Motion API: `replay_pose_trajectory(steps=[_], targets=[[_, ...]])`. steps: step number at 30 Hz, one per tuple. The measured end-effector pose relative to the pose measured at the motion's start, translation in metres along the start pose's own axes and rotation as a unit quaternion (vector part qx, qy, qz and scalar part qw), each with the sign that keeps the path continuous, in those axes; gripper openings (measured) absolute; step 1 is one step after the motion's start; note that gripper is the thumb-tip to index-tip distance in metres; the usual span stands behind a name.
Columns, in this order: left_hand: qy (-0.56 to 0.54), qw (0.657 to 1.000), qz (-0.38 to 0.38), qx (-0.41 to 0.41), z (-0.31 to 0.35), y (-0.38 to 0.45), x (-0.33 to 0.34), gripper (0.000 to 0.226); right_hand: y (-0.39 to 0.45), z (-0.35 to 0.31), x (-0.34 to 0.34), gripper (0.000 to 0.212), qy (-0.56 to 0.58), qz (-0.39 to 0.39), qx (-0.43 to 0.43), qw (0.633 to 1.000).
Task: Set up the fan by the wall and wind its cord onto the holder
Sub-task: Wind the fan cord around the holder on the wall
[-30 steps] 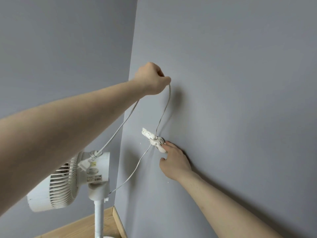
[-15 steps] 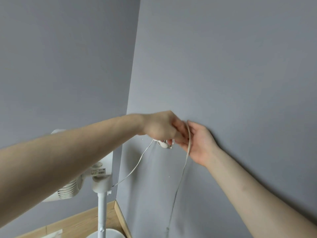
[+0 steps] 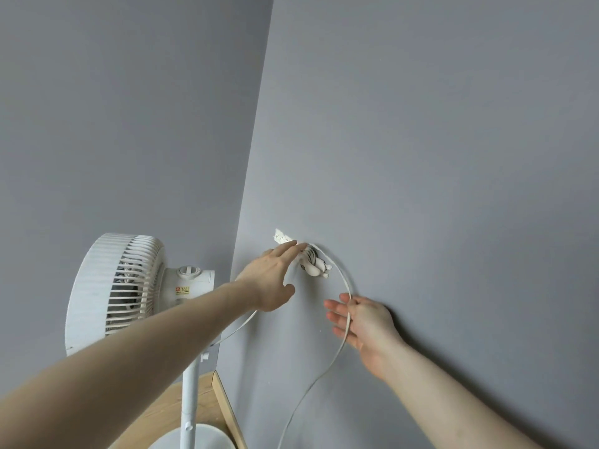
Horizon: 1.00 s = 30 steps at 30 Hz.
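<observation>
Reaching toward the grey wall (image 3: 437, 140), our left hand (image 3: 270, 280) has its fingers straight and extended, the fingertips (image 3: 291, 244) at the top of the white cord holder (image 3: 313, 265), which is fixed to the wall just right of the room corner. Several turns of white cord (image 3: 345, 322) are already wrapped on the holder. From there the cord arcs up and over to the right, then drops across the open palm of our right hand (image 3: 364, 325), whose fingers are spread and relaxed; whether the thumb pinches the cord we cannot tell. Below the right hand the cord hangs loose along the wall to the bottom edge of the view. Another stretch runs from behind the left wrist down toward the pedestal fan (image 3: 129, 286). We note the fan stands upright in the corner, just beside the wall, its grille facing left, a knob on top of the motor housing, a red label on its side. Its white pole rises from a round base on the wooden floor (image 3: 201, 406). A torn white strip (image 3: 281, 236) sits on the wall just above the holder.
</observation>
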State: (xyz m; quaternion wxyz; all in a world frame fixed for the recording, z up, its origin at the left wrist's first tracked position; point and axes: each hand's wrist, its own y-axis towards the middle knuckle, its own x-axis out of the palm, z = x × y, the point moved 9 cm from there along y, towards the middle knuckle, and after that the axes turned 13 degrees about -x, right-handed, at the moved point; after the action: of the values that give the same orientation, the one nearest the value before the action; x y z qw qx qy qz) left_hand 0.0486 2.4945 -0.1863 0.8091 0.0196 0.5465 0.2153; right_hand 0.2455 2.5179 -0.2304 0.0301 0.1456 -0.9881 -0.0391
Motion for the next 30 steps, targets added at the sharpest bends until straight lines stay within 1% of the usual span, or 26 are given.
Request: replay_pose_trajectory(steps=[2,5,13,16,20,24,28,30], targets=[[-0.006,1.000,-0.003,0.010,0.003,-0.001,0.006,0.094,-0.002,0.015,0.004,0.020,0.016,-0.001,0.029,0.999],[-0.004,1.000,-0.002,0.009,0.005,-0.001,0.011,0.096,-0.002,0.033,0.007,0.023,0.032,-0.005,0.072,0.997],[-0.023,1.000,0.013,0.011,0.002,0.007,0.015,0.094,0.003,0.064,0.020,0.029,0.012,-0.027,0.140,0.990],[-0.024,0.999,0.017,0.031,0.007,0.007,0.013,0.090,0.006,0.077,0.026,0.032,0.011,-0.025,0.157,0.987],[-0.023,0.998,0.032,0.042,0.012,0.009,0.002,0.086,0.009,0.086,0.033,0.033,-0.006,-0.030,0.166,0.986],[-0.025,0.996,0.062,0.057,0.013,0.012,-0.004,0.077,0.008,0.090,0.038,0.028,-0.027,-0.030,0.170,0.985],[-0.023,0.993,0.076,0.082,0.013,0.013,-0.001,0.068,0.013,0.095,0.038,0.020,-0.064,-0.009,0.154,0.986],[-0.018,0.992,0.085,0.095,0.012,0.014,0.000,0.068,0.017,0.093,0.037,0.023,-0.074,0.009,0.134,0.988]])
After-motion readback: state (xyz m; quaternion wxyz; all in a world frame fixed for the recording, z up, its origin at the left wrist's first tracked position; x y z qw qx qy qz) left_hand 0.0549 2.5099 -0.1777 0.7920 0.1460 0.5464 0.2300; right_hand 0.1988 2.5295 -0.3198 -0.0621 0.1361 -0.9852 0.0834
